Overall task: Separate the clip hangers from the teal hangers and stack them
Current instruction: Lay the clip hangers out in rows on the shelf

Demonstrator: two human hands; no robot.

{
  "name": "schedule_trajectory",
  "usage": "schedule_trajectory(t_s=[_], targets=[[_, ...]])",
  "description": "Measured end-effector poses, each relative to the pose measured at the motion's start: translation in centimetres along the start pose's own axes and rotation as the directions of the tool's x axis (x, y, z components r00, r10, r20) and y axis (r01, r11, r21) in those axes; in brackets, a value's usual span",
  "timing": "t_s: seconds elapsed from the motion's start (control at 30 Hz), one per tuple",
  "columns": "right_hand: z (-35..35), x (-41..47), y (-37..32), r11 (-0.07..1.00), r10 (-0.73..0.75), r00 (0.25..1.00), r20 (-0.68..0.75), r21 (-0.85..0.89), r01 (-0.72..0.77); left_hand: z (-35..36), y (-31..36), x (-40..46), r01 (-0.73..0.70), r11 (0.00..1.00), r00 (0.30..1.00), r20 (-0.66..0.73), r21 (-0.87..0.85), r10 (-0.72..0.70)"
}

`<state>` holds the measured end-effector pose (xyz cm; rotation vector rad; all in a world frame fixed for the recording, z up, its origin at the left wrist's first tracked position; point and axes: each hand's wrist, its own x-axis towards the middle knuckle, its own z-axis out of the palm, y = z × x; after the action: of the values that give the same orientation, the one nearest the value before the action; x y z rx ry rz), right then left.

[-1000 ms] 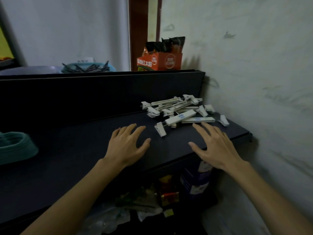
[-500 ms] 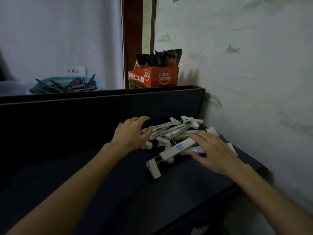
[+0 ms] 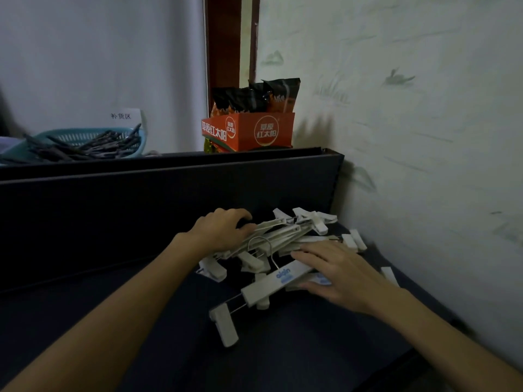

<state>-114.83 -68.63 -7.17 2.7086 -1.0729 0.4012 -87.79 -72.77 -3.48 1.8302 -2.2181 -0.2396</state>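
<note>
A loose pile of white clip hangers (image 3: 285, 244) lies on the dark tabletop (image 3: 283, 357) by the wall. The left hand (image 3: 223, 233) curls over the pile's far bars; the right hand (image 3: 339, 270) rests flat, fingers straight, on the near side. They look light, stiff and tangle-prone; best grasped by the bars.

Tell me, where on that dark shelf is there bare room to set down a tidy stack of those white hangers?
The dark shelf is bare left of the left hand, along the back panel, and in front of the nearest clip. The right corner by the wall is crowded: the clip hangers lie heaped there under both hands, the right hand included.
</note>
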Motion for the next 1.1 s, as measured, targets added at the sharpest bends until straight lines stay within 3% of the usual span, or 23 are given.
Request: schedule_trajectory(t_s=[0.13,0.27,0.47,0.7,1.1], targets=[[0.4,0.1,1.0,0.994,-0.102,0.995,-0.01,0.028,0.102,0.4,0.0,0.4,-0.021,0.991,1.0,0.0,-0.131,0.021],[1.3,0.2,1.2,0.984,-0.173,0.984,-0.046,0.038,0.175,0.5,0.2,-0.1,-0.039,0.987,0.999,-0.043,-0.156,0.033],[2.0,0.4,1.7,0.965,-0.217,0.973,-0.084,0.131,0.227,0.9,1.5,-2.9,-0.06,0.998,0.978,-0.199,0.013,0.061],[2.2,0.1,1.4,0.955,-0.215,0.965,-0.151,0.173,0.24,0.0,3.1,-6.1,-0.064,0.988,0.89,-0.441,0.139,0.12],[1.5,-0.7,2.1,0.931,-0.21,0.913,-0.35,0.214,0.296,-0.7,2.2,-14.5,0.158,0.973,0.771,-0.636,0.166,-0.017]])
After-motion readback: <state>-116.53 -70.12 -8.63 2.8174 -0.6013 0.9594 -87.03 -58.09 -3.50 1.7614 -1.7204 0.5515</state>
